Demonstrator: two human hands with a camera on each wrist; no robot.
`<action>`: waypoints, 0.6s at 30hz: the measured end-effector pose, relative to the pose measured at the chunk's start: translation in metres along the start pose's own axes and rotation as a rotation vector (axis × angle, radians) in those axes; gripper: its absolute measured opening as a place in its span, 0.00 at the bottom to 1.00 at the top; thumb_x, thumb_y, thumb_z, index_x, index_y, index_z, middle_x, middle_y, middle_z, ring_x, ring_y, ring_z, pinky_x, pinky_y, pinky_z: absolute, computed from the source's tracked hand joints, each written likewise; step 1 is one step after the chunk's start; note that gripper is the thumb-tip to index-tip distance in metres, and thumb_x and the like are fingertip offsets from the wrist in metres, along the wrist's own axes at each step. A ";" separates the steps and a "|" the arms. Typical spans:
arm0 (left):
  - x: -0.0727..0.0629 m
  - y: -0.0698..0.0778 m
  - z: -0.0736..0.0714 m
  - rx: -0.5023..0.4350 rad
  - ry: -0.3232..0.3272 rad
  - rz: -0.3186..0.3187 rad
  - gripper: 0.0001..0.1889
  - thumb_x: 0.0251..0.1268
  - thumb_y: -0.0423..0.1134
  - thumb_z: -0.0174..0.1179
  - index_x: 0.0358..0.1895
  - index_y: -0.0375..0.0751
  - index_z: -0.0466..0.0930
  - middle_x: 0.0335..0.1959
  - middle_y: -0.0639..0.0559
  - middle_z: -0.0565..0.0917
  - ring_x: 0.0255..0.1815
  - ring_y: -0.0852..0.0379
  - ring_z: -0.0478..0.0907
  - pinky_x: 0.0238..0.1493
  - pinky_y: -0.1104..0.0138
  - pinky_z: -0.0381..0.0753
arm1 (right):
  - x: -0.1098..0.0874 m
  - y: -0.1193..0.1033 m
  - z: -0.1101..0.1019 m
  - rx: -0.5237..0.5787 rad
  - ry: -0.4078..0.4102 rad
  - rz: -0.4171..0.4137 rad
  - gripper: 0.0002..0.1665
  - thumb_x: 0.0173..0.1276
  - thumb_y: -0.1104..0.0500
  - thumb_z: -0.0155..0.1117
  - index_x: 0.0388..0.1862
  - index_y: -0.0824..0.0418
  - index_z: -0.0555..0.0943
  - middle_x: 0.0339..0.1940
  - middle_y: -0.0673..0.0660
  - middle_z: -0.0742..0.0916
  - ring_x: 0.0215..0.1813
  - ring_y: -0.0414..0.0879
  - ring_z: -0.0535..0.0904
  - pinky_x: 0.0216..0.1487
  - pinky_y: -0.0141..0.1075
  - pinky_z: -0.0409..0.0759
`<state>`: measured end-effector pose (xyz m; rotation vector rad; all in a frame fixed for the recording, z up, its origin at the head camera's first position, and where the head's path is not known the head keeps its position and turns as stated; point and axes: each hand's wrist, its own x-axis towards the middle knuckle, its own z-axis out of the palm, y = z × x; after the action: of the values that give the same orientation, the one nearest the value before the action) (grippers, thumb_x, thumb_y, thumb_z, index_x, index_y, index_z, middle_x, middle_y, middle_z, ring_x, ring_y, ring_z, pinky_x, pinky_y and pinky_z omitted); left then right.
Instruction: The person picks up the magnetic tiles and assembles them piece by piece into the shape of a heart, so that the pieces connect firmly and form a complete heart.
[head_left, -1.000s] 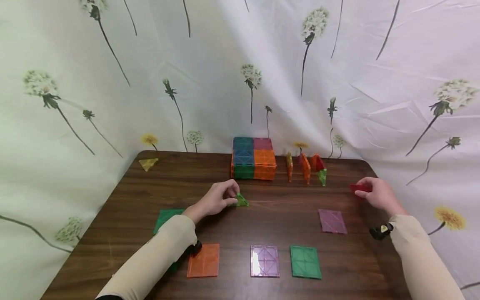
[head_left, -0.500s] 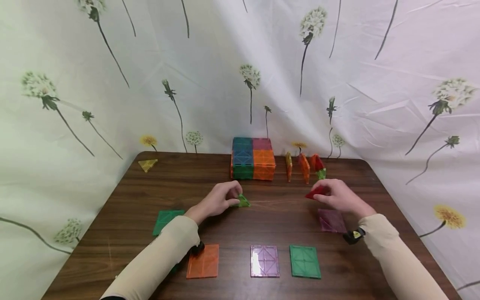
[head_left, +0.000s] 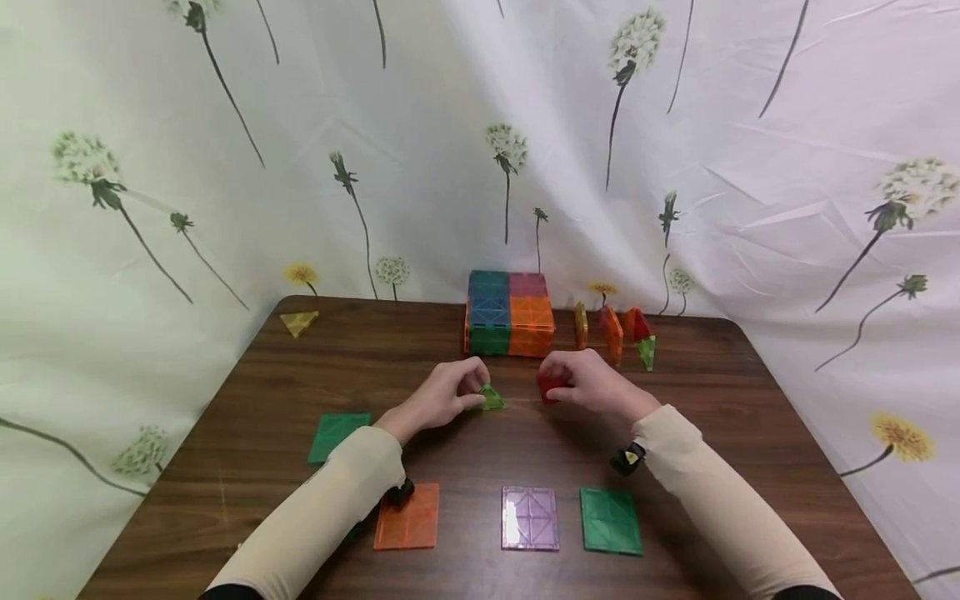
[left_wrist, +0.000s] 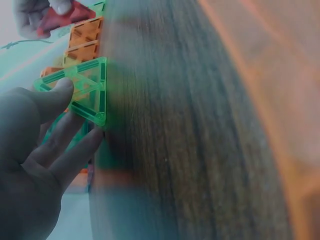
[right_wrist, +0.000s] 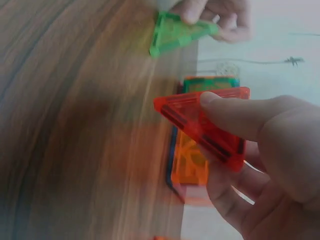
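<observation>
In the head view my left hand point(head_left: 444, 397) pinches a green triangular magnetic tile point(head_left: 492, 397) near the middle of the table. The left wrist view shows the thumb pressed on the face of this green tile point(left_wrist: 94, 97), one edge standing along the tabletop. My right hand point(head_left: 594, 383) pinches a red triangular magnetic tile point(head_left: 547, 387) a short way to the right of the green one. Seen from the right wrist, the thumb lies over the top edge of the red tile point(right_wrist: 192, 110), fingers behind it. A gap separates the two triangles.
Behind the hands stands a box of coloured magnetic tiles point(head_left: 510, 312). Right of it are upright yellow point(head_left: 581, 325), orange point(head_left: 614, 335) and red-and-green tiles point(head_left: 643, 338). Orange point(head_left: 408, 521), purple point(head_left: 530, 518) and green point(head_left: 611, 521) squares lie in front. A yellow triangle point(head_left: 299, 322) lies back left.
My right hand has carried the red triangle leftward from the table's right side to near the green one. The left hand has shifted slightly right. The right forearm now covers a purple square.
</observation>
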<state>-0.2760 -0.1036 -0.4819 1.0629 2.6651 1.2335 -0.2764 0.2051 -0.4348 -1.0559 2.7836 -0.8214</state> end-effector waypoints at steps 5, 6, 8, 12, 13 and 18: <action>0.003 0.001 0.002 -0.009 0.010 -0.005 0.11 0.68 0.31 0.71 0.47 0.46 0.80 0.37 0.55 0.83 0.37 0.61 0.80 0.43 0.63 0.83 | 0.014 -0.007 0.015 0.015 -0.003 -0.011 0.13 0.69 0.62 0.76 0.51 0.55 0.85 0.43 0.50 0.91 0.43 0.41 0.85 0.49 0.39 0.87; 0.004 0.001 0.003 -0.012 0.012 -0.004 0.11 0.68 0.31 0.71 0.47 0.46 0.80 0.36 0.55 0.83 0.37 0.61 0.81 0.43 0.62 0.84 | 0.016 -0.009 0.017 0.019 -0.004 -0.016 0.13 0.69 0.62 0.76 0.50 0.55 0.86 0.44 0.50 0.91 0.43 0.41 0.85 0.49 0.39 0.87; 0.005 0.002 0.005 -0.020 0.015 0.000 0.11 0.68 0.30 0.71 0.47 0.45 0.80 0.36 0.55 0.84 0.37 0.60 0.81 0.44 0.61 0.85 | 0.020 -0.011 0.022 0.026 -0.003 -0.026 0.12 0.69 0.62 0.76 0.50 0.55 0.86 0.43 0.50 0.91 0.42 0.40 0.85 0.50 0.39 0.87; 0.007 0.002 0.008 -0.026 0.020 0.007 0.12 0.66 0.29 0.72 0.47 0.45 0.81 0.36 0.53 0.85 0.38 0.60 0.82 0.45 0.63 0.85 | 0.025 -0.016 0.030 0.046 0.002 -0.055 0.11 0.70 0.64 0.75 0.49 0.55 0.86 0.42 0.50 0.91 0.41 0.40 0.85 0.49 0.37 0.87; 0.008 0.002 0.009 -0.028 0.022 0.010 0.12 0.66 0.29 0.72 0.47 0.45 0.81 0.37 0.53 0.86 0.38 0.60 0.83 0.45 0.63 0.85 | 0.026 -0.017 0.031 0.048 0.003 -0.061 0.11 0.70 0.64 0.75 0.48 0.55 0.86 0.41 0.50 0.91 0.41 0.40 0.85 0.49 0.37 0.87; 0.009 0.001 0.011 -0.026 0.029 0.010 0.13 0.65 0.29 0.73 0.47 0.46 0.82 0.36 0.54 0.86 0.37 0.61 0.82 0.44 0.65 0.85 | 0.027 -0.018 0.034 0.034 0.025 -0.081 0.08 0.71 0.63 0.74 0.46 0.55 0.86 0.40 0.50 0.90 0.41 0.38 0.85 0.48 0.35 0.87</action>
<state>-0.2794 -0.0901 -0.4864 1.0638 2.6603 1.2925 -0.2787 0.1607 -0.4515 -1.1674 2.7534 -0.8934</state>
